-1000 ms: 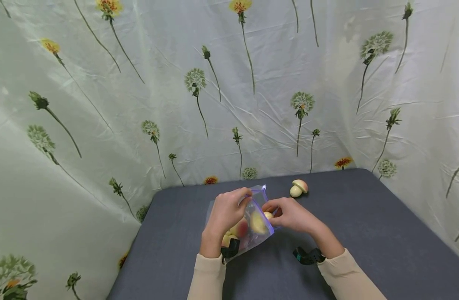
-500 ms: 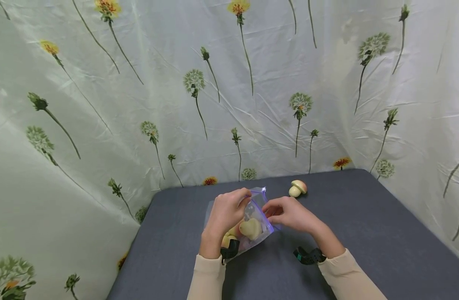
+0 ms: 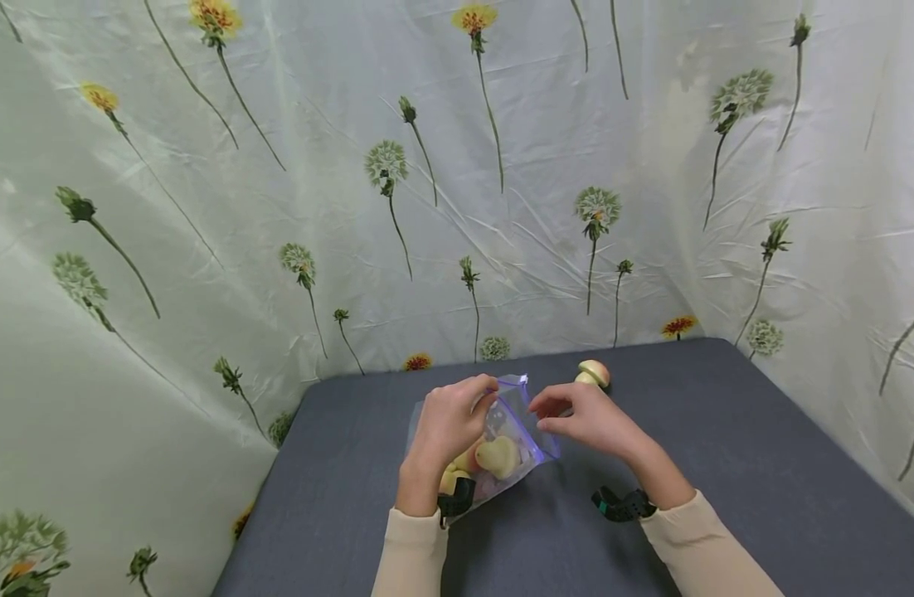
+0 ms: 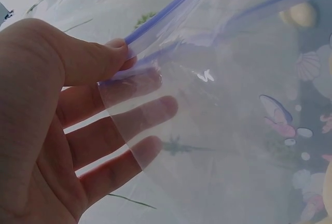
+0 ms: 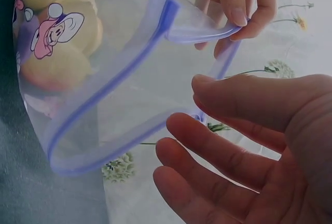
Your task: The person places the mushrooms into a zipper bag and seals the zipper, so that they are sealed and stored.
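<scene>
My left hand (image 3: 451,423) pinches the rim of a clear zip bag (image 5: 129,99) between thumb and index finger, its other fingers spread behind the film (image 4: 218,130). The bag has a purple zip edge and cartoon prints, and its mouth gapes toward the right. Inside lie several pale yellow and reddish mushroom-shaped pieces (image 3: 498,458), partly hidden by the left wrist. Just outside the mouth, my right hand (image 3: 584,419) holds nothing; its fingers are loosely bent and apart in the right wrist view. Behind it, a yellow mushroom-shaped piece (image 3: 595,371) with a pinkish cap rests on the table.
A dark grey cloth-covered table (image 3: 696,464) extends around the bag. A pale curtain (image 3: 532,224) printed with dandelions hangs behind it and along both sides. Each wrist wears a black strap (image 3: 619,504).
The right hand has let go of a yellow mushroom-shaped piece inside the bag and drawn back to the right, out of the mouth. The left hand keeps its pinch on the rim.
</scene>
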Motion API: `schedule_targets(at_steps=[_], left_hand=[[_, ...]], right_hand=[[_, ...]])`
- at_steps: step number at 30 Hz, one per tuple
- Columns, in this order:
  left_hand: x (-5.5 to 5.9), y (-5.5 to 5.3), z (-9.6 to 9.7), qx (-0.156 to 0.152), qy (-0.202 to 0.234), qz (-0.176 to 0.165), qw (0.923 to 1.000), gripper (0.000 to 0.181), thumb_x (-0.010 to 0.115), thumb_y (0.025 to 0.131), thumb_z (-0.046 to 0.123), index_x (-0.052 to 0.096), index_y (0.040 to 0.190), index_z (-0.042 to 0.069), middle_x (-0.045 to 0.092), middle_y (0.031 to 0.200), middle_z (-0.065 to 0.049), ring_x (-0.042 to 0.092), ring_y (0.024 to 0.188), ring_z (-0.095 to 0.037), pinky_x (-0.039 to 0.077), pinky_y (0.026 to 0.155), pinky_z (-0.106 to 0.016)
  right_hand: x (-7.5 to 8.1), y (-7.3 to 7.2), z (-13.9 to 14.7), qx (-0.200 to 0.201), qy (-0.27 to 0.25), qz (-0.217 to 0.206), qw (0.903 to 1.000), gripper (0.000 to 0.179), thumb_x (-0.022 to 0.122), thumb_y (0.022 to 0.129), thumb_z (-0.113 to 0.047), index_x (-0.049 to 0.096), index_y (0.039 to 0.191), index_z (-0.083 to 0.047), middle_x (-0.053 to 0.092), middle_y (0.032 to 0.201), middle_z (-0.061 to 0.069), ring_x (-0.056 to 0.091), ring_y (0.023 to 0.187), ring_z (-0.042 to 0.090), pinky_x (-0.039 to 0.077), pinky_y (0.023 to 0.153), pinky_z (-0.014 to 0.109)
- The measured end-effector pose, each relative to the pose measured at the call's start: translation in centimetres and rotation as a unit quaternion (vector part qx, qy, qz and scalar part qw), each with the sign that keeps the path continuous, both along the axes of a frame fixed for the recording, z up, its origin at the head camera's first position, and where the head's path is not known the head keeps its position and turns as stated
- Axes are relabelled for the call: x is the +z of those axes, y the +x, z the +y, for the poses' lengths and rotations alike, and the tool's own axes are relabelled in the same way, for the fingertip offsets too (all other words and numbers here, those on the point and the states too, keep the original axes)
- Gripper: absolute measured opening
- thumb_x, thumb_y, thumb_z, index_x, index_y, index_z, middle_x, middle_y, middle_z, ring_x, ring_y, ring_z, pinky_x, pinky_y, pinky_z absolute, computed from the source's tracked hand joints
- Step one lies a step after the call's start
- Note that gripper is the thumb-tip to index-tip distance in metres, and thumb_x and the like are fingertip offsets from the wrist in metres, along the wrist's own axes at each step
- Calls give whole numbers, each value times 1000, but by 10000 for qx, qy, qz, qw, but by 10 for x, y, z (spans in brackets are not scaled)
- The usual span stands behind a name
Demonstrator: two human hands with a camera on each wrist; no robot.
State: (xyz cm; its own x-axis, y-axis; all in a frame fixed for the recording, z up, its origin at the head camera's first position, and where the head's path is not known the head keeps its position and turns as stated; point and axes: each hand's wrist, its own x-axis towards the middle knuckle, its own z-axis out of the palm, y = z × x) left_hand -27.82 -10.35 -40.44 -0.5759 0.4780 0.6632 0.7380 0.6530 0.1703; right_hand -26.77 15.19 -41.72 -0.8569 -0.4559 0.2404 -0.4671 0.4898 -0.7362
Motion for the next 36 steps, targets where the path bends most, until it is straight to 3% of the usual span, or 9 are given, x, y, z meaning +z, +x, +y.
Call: schedule_targets(at_steps=[13, 25, 36], left_hand=[[-2, -1, -1, 61, 84, 65, 9999, 8, 69, 97, 17, 74, 104, 15, 73, 96, 7, 55, 59, -2, 41, 50, -22], [-2, -1, 1, 30, 118, 227, 9997, 9, 72, 96, 17, 74, 104, 15, 73, 95, 6, 48, 53, -1, 37, 47, -21], [-2, -1, 2, 55, 125, 181, 9997, 9, 73, 95, 15, 74, 103, 16, 73, 95, 7, 49, 54, 0, 38, 48, -20]], right_hand=[[6, -9, 15, -583, 223, 300, 9976, 21, 78, 89, -13, 75, 108, -19, 69, 102, -7, 63, 93, 16, 52, 81, 39], [4, -24, 31, -956, 424, 74, 9945, 22, 77, 90, -14, 74, 111, -18, 67, 111, 0, 63, 103, 27, 54, 83, 43], [8, -42, 39, -1119, 998, 598, 9869, 21, 78, 89, -14, 75, 110, -16, 70, 108, 0, 64, 101, 28, 51, 85, 49]])
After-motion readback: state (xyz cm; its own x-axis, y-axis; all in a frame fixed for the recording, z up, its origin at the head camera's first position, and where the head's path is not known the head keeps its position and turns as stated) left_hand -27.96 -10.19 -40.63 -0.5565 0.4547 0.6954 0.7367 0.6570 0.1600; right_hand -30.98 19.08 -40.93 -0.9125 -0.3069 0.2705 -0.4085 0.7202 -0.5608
